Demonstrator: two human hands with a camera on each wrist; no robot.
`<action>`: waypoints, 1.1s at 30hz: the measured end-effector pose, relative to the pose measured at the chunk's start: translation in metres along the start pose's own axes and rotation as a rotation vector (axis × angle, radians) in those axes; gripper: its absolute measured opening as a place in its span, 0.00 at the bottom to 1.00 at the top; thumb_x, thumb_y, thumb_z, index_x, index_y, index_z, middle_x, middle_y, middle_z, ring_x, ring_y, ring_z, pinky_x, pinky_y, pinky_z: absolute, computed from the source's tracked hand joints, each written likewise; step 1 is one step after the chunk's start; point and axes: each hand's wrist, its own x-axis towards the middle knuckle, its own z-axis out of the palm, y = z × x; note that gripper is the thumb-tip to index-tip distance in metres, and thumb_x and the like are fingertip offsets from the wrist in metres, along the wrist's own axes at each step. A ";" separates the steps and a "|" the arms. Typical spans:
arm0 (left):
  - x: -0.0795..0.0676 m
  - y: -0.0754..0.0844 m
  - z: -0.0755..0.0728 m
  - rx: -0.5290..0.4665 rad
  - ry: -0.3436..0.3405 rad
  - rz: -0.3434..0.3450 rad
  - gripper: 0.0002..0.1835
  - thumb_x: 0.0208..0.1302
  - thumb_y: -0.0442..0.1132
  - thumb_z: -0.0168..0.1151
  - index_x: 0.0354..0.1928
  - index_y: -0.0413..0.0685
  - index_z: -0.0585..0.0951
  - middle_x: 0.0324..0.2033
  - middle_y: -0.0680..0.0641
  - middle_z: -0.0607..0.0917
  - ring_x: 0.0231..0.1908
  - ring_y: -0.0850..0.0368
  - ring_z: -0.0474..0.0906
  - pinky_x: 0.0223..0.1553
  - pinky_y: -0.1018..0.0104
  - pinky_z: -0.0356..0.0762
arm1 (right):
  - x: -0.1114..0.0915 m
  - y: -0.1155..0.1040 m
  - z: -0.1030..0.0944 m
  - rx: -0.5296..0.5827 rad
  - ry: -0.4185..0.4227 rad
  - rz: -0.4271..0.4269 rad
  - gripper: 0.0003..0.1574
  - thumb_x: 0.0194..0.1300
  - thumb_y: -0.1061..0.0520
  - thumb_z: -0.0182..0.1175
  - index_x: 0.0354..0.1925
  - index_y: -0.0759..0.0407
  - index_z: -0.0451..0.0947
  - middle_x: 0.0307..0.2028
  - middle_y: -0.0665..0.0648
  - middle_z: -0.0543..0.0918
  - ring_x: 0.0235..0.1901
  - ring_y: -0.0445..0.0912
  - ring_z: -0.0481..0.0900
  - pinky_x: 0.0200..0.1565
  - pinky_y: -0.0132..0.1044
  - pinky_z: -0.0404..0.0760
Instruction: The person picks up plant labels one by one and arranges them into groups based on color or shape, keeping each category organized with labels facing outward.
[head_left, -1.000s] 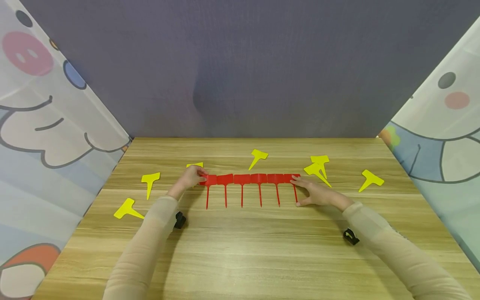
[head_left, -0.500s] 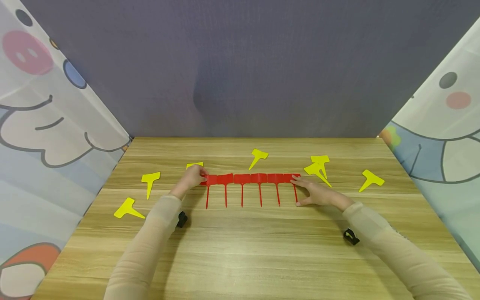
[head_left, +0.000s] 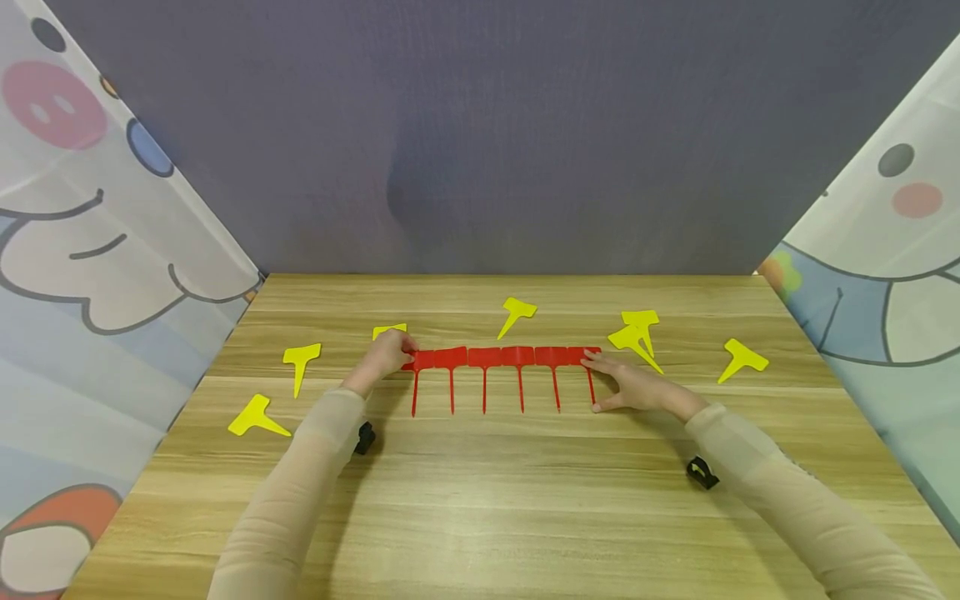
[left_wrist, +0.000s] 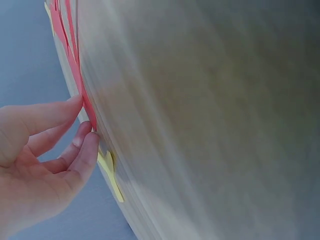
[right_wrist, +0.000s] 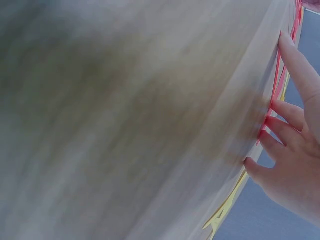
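Observation:
Several red T-shaped plant labels [head_left: 485, 358] lie flat on the table in a row, heads edge to edge and stems toward me. My left hand [head_left: 386, 353] pinches the leftmost red plant label [head_left: 424, 360] at its left end. In the left wrist view, the thumb and bent fingers of that hand [left_wrist: 55, 145] meet the label's edge [left_wrist: 89, 107]. At the other end of the row, my right hand [head_left: 633, 386] rests with spread, fairly straight fingers on the rightmost label [head_left: 581, 353]. Its thumb touches near that label's stem tip. The fingers partly hide both end labels.
Several yellow plant labels lie scattered around the row, such as the far middle one [head_left: 517, 315], the left ones [head_left: 302, 363] and the right one [head_left: 741, 359]. Two yellow labels [head_left: 633, 337] overlap behind my right hand. A grey wall [head_left: 480, 167] rises at the table's back edge.
My left hand has shifted very slightly to the right at the leftmost red plant label. The right hand and the row of labels look unmoved.

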 end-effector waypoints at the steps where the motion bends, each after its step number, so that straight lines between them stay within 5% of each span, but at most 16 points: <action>1: 0.008 -0.012 0.004 -0.017 0.015 0.054 0.06 0.53 0.27 0.59 0.34 0.37 0.80 0.32 0.42 0.81 0.35 0.52 0.75 0.34 0.64 0.74 | 0.000 0.000 0.000 0.000 -0.001 0.001 0.50 0.50 0.47 0.65 0.62 0.70 0.56 0.64 0.68 0.53 0.62 0.65 0.49 0.58 0.58 0.54; 5: 0.010 -0.017 0.005 -0.012 0.012 0.081 0.06 0.53 0.27 0.59 0.34 0.39 0.80 0.32 0.42 0.81 0.35 0.51 0.75 0.36 0.63 0.74 | 0.000 0.001 0.000 0.004 -0.003 -0.002 0.50 0.50 0.47 0.64 0.62 0.70 0.55 0.64 0.68 0.53 0.62 0.65 0.49 0.58 0.58 0.54; 8: -0.003 -0.004 -0.001 -0.024 0.006 0.041 0.07 0.54 0.26 0.56 0.36 0.35 0.79 0.35 0.39 0.80 0.39 0.46 0.75 0.40 0.58 0.74 | 0.000 0.000 0.000 0.008 -0.005 -0.004 0.50 0.50 0.47 0.65 0.62 0.70 0.55 0.64 0.68 0.53 0.62 0.65 0.49 0.58 0.58 0.54; 16: -0.016 -0.001 -0.009 -0.049 0.041 0.086 0.09 0.58 0.31 0.55 0.40 0.34 0.78 0.36 0.38 0.80 0.39 0.46 0.75 0.38 0.59 0.73 | 0.001 0.000 0.000 0.008 -0.004 -0.001 0.50 0.50 0.48 0.65 0.62 0.71 0.55 0.64 0.69 0.53 0.62 0.65 0.49 0.58 0.58 0.54; 26: -0.023 -0.009 -0.017 -0.120 0.052 0.139 0.12 0.59 0.33 0.54 0.43 0.32 0.77 0.36 0.37 0.79 0.32 0.49 0.75 0.28 0.66 0.73 | -0.002 -0.003 -0.002 -0.008 -0.002 0.007 0.50 0.50 0.46 0.64 0.63 0.69 0.55 0.64 0.68 0.53 0.62 0.65 0.50 0.57 0.59 0.55; 33: -0.033 -0.014 -0.025 -0.115 0.064 0.142 0.14 0.59 0.33 0.54 0.45 0.31 0.76 0.39 0.35 0.78 0.36 0.45 0.74 0.33 0.61 0.74 | -0.002 -0.001 -0.001 -0.013 0.005 0.004 0.51 0.50 0.44 0.64 0.63 0.69 0.56 0.64 0.68 0.54 0.62 0.64 0.50 0.57 0.59 0.55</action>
